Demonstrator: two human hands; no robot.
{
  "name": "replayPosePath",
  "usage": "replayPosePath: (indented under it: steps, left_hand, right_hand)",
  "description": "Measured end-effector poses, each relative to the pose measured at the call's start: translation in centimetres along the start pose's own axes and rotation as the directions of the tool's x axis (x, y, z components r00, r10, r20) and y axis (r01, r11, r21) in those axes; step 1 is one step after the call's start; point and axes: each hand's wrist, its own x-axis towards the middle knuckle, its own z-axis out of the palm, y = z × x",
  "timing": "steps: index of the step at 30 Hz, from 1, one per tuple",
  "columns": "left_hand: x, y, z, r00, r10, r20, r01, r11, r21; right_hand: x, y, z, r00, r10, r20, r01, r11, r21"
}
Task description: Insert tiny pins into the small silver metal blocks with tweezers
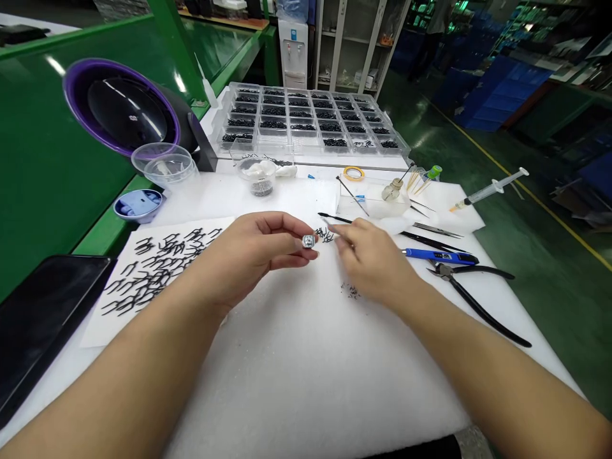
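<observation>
My left hand [253, 252] is closed in a pinch on a small silver metal part [308, 241], held just above the white foam mat [296, 357]. My right hand [370, 258] reaches toward a little cluster of black parts [326, 235] lying on the mat right beside the silver part; its fingertips are drawn together over them, and what they grip, if anything, I cannot make out. A scatter of tiny black bits [351, 291] lies on the mat under my right wrist.
A sheet with several black Y-shaped pieces [157, 268] lies at left, a dark tablet [43, 319] beyond it. Pliers [478, 299], a blue tool [440, 256], tweezers [433, 229] and a syringe [490, 189] lie at right. A compartment box [310, 118], small cups [165, 167] and a magnifier lamp [122, 108] stand behind.
</observation>
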Motion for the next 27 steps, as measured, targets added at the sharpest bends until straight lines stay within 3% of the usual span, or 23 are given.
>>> replayPosePath:
  steps: [3,18,27]
  left_hand:
    - [-0.1,0.0,-0.2,1.000,0.016,-0.013,-0.016,0.999,-0.033]
    - [0.1,-0.1,-0.3,1.000,-0.020,0.016,0.021,0.999,-0.050]
    - [-0.1,-0.4,0.3,0.998,-0.055,0.017,0.052,0.989,0.140]
  right_hand:
    - [0.4,-0.8,0.8,0.998,0.038,0.053,-0.035,0.998,-0.048]
    - [0.9,-0.7,2.0,0.989,0.140,-0.051,-0.144,0.987,-0.072]
    - [-0.2,-0.1,0.4,0.986,0.154,-0.059,-0.150,0.986,0.066]
